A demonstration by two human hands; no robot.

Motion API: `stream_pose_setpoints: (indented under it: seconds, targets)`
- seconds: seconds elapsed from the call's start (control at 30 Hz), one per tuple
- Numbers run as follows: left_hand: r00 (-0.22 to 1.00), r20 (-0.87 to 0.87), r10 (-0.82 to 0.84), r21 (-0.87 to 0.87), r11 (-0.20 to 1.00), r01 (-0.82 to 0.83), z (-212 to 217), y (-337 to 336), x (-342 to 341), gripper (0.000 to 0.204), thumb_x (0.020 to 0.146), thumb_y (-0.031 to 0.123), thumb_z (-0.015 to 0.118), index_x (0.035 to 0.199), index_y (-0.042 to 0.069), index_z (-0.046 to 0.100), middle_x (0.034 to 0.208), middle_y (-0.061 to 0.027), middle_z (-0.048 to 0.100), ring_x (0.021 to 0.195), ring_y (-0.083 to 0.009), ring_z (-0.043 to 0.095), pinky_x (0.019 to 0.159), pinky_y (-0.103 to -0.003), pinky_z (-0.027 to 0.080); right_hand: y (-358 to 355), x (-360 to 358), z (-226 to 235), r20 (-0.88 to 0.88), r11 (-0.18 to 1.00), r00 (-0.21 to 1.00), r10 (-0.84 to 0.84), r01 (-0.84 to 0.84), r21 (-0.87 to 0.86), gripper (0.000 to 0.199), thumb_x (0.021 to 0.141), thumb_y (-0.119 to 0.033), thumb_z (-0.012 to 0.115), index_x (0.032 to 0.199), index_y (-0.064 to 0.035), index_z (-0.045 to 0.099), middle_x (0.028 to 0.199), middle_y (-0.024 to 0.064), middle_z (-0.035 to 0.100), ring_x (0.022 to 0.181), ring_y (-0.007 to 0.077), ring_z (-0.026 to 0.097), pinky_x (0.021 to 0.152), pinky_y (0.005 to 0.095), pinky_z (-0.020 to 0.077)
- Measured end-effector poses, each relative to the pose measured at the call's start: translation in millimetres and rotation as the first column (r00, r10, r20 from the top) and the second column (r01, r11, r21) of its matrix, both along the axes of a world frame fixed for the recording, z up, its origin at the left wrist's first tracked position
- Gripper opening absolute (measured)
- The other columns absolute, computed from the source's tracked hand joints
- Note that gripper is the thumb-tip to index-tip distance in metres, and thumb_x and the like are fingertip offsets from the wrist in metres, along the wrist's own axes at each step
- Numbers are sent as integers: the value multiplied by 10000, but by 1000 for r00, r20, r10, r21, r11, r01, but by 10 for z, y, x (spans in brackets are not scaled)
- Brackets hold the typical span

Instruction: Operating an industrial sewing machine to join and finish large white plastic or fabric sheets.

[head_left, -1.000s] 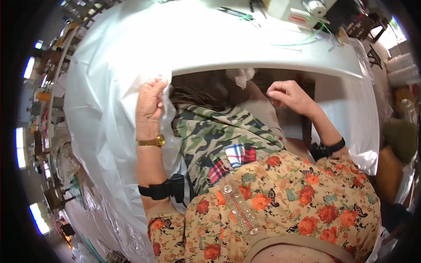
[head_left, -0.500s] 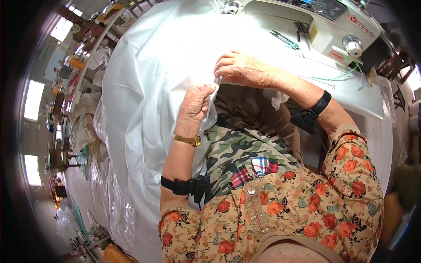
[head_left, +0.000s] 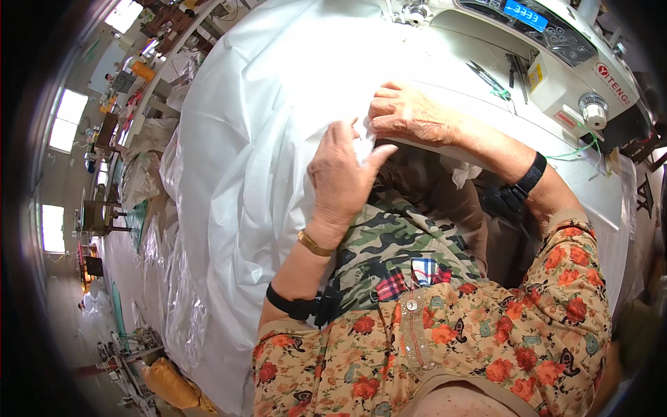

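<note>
A large white sheet of thin woven-looking fabric [head_left: 229, 174] drapes over the left of the sewing table and down beside my lap. My right hand [head_left: 410, 115] pinches the fabric's edge near the table's front, its fingers curled. Just left of it, my left hand [head_left: 340, 170] lies over the fabric with thumb and fingers spread apart, holding nothing. Beyond my hands stands a white sewing machine [head_left: 556, 69] with a lit display, a round handwheel and green thread. Glare washes out the fabric near the needle end.
Thread snips [head_left: 490, 78] and dark slim tools [head_left: 517, 76] lie on the table [head_left: 556, 139] under the machine's arm. A crumpled white scrap [head_left: 460, 170] hangs at the table's front edge. Clear plastic bundles [head_left: 163, 229] and other work stations fill the left side.
My left hand has let go of the fabric edge, its fingers now spread. My right hand keeps its pinch. The view has shifted, showing more of the machine's display.
</note>
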State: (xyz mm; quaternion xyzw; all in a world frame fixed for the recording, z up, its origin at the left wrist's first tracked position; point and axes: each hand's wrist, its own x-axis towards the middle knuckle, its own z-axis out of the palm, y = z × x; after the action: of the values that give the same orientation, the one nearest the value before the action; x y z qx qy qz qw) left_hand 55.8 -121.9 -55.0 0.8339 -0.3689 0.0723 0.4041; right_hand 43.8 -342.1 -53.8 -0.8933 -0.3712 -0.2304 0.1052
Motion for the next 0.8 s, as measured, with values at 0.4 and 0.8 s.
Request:
stream_pose_setpoints:
  seconds: [0.4,0.8]
  targets:
    - [967,253,16,57,998,-32,20,-125,-150,584,818,1,698,1358,-14,477,864,-126,681,798,-307,673,682,-422,512,71,-45,59,-7,1000,1000,-20,20,-19,166,903,-285,670,867,-129,624,867,18,568,891,198,567,870,365,447]
    - [990,-101,-100,-128,988,87,-12,-22,25,291,922,19,604,1210,-4,629,815,-91,674,643,-123,590,634,-258,478,-63,21,101,-165,991,986,-7,29,131,194,927,-320,664,914,-129,638,916,31,609,943,212,589,905,377,428]
